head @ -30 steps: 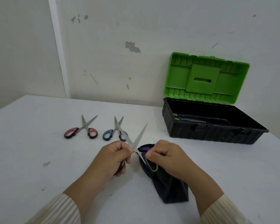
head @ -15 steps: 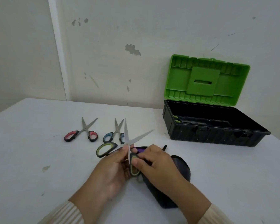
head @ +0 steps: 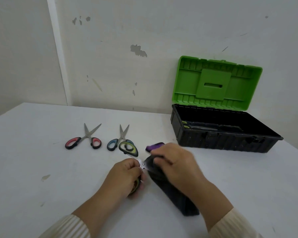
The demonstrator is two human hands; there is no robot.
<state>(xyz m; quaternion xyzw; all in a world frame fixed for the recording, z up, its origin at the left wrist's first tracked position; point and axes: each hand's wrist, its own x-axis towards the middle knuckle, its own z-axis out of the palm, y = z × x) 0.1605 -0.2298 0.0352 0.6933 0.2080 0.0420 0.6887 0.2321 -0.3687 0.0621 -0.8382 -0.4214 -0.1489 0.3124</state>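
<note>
My left hand (head: 126, 176) grips a pair of green-handled scissors (head: 128, 148), fingers curled round the lower handle. The other handle loop sticks up and away, next to the blue scissors. The pivot lies against the mouth of a dark fabric pouch (head: 172, 191) lying on the white table (head: 41, 169), and the blades are hidden there. My right hand (head: 175, 164) holds the pouch at its open end. A purple piece (head: 153, 146) shows just beyond my right fingers; what it belongs to is unclear.
Red-handled scissors (head: 83, 141) and blue-handled scissors (head: 118, 141) lie partly spread on the table beyond my hands. At the back right stands an open black toolbox (head: 222, 143) with its green lid (head: 217, 83) against the wall.
The green scissors have been turned round: their blades pointed up and away, now the handle does and the blades are at the pouch. My right hand went from the scissors' handle to the pouch's mouth.
</note>
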